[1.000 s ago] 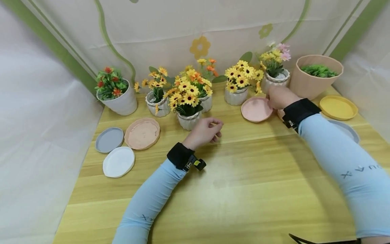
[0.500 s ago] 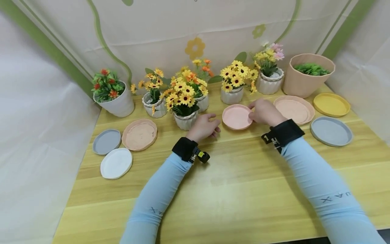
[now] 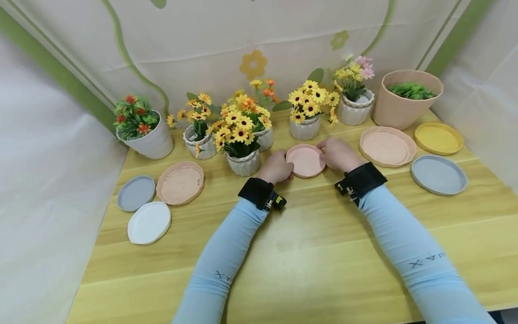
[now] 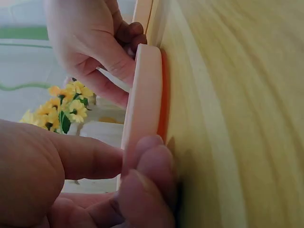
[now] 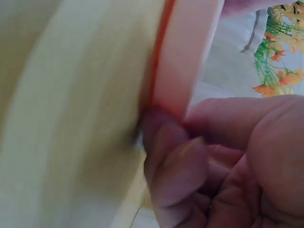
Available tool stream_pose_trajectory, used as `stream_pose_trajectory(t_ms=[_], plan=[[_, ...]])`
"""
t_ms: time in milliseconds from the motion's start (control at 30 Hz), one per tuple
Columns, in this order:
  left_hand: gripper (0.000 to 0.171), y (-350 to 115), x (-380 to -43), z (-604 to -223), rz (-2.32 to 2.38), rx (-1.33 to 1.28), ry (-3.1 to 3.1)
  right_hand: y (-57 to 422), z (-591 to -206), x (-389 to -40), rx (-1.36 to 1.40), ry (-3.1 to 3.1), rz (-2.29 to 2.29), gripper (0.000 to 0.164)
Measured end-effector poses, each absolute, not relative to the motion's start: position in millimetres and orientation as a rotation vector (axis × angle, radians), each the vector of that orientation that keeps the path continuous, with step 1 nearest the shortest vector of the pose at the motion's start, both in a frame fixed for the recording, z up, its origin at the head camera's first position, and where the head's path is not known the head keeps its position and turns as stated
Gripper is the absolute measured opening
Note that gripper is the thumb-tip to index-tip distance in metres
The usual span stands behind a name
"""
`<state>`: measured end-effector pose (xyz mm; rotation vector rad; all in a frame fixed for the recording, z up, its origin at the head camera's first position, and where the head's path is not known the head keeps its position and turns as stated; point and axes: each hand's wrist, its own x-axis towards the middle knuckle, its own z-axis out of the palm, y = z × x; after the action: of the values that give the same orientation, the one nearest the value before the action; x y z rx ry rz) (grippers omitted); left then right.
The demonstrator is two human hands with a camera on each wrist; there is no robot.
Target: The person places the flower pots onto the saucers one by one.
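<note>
A small round pink plant saucer (image 3: 306, 161) is held between both hands near the back middle of the table, just right of a pot of yellow flowers (image 3: 243, 155). My left hand (image 3: 276, 168) pinches its left edge; in the left wrist view the thumb presses the rim and the fingertips (image 4: 152, 161) curl under the side. On the opposite edge, my right hand (image 3: 341, 155) grips it with thumb and fingers, and the right wrist view shows the fingertips (image 5: 164, 133) tucked below the rim. The saucer's underside sits close over the wood.
Larger pink (image 3: 387, 146), yellow (image 3: 439, 138) and grey (image 3: 439, 174) saucers lie at the right. Grey (image 3: 136, 193), peach (image 3: 180, 182) and white (image 3: 149, 222) ones lie left. Several potted flowers line the back, with a tall peach pot (image 3: 398, 105) at the right.
My right hand has brought the small pink saucer leftward from beside the larger pink one. My left hand has moved to it and now grips its left edge.
</note>
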<state>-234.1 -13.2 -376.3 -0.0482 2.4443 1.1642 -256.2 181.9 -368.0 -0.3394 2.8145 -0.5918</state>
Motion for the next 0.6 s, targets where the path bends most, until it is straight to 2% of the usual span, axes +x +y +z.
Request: stream_pose_trajectory(t_ms=[200,600], plan=[[0.05,-15.0,-235.1,-382.0,1.337,-0.14,2.347,182.2,-368.4,-261.7,-0.312,2.798,-0.61,0.036],[0.049,-19.9,-237.0,-385.6,1.494,-0.166,2.235,183.8,-368.1,-265.6,-0.298,2.762,-0.641,0.037]])
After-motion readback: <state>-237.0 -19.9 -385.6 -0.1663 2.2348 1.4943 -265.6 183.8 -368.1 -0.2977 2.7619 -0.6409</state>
